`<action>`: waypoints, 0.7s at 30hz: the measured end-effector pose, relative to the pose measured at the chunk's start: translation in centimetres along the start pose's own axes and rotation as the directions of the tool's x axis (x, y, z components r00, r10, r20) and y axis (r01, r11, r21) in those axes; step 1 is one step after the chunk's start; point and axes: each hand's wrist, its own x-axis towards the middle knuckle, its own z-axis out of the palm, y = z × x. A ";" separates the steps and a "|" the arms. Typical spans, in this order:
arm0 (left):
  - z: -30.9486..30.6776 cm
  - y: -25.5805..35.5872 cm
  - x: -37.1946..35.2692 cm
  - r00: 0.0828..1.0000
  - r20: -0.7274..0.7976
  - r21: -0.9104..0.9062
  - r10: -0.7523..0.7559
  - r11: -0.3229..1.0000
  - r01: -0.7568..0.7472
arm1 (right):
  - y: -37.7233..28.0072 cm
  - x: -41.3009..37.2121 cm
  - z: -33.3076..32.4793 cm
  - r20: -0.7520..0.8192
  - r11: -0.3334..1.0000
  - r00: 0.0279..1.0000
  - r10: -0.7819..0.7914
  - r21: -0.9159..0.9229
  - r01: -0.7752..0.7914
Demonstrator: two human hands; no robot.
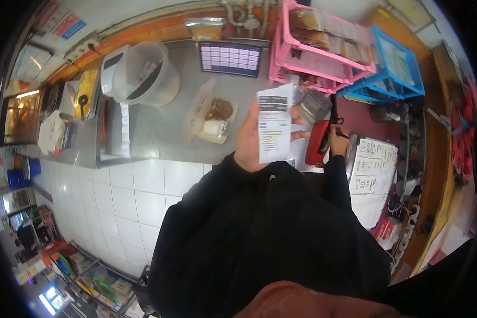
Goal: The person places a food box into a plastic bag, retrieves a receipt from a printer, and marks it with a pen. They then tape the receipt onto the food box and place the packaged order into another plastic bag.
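Observation:
My left hand (246, 142) holds up a printed receipt (274, 130), its fingers showing behind and past the paper's right edge. A dark block of print crosses the top of the slip, with smaller lines and a yellowish mark below. To the right, my right hand (338, 142) is closed around a dark pen (342, 135), beside the left edge of an open notebook (370, 177) covered in handwriting. A red object with a dark top (316, 144) lies between the two hands. Left of the receipt, a paper tray (228, 134) holds brown food and a white lump.
A tablet (229, 59) stands at the back of the steel counter (180, 124). Pink stacked baskets (323, 68) and a blue basket (403, 90) rise at the back right. A clear bucket (167, 87) sits at the left. A lidded grey container (314, 105) is behind the receipt.

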 end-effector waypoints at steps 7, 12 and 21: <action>0.3 0.5 -0.1 0.999 0.003 0.010 0.038 0.999 -0.038 | -1.9 0.2 -0.6 -0.044 0.987 0.998 0.054 -0.150 -0.060; 0.1 1.0 -0.3 0.998 0.011 0.103 0.059 0.993 -0.060 | -5.0 0.5 -1.3 -0.224 0.967 0.974 -0.018 -0.253 -0.040; -1.1 1.9 -1.2 0.981 -0.051 0.402 0.186 0.903 -0.150 | -26.6 -4.1 -2.3 0.601 0.719 0.643 -0.474 0.686 -0.112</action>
